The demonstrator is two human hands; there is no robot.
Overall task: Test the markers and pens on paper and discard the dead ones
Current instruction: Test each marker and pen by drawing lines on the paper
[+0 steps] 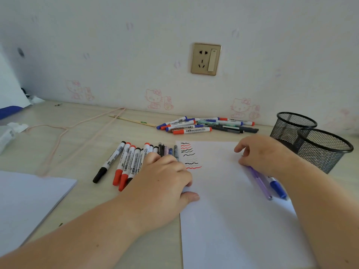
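I see a sheet of white paper point(233, 210) lying flat on the pale wooden desk point(81, 148), with a short column of black and red squiggles point(189, 155) near its top left corner. My left hand point(165, 177) lies palm down across the paper's left edge, fingers loosely curled over the lower ends of a row of markers point(126, 162) lined up just left of the sheet; I cannot tell whether it is gripping any of them, and its thumb rests on the paper. My right hand point(260, 154) sits on the upper right part of the sheet, fingers curled down; a purple pen point(260, 181) and a blue marker point(277, 188) stick out from under it toward me, lying on the paper side by side, though I cannot tell if the fingers actually pinch them. A second, looser pile of markers and pens point(206, 124) lies farther back by the wall, well apart from the row. 2 black mesh cups point(310, 138) stand at the right, just beyond the right hand, touching or overlapping in this view. Another paper stack point(29, 200) lies at the near left, and a pink cord point(77, 133) trails across the desk behind it.
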